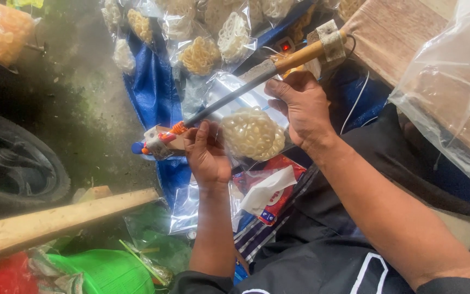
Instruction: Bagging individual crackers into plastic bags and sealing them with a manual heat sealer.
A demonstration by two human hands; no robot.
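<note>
Tarp [150, 87], blue, spread on ground; sealed cracker packets [199, 54] lie across it. Sealer bar [235, 95], dark, wooden handle, runs diagonally above lap. Clear bag [246, 117] holds round pale cracker [252, 133], sits under bar between both hands. Right hand [300, 109]: fingers curled on bag's upper edge beside handle. Left hand [206, 155]: fingers pinching bag's left edge.
</note>
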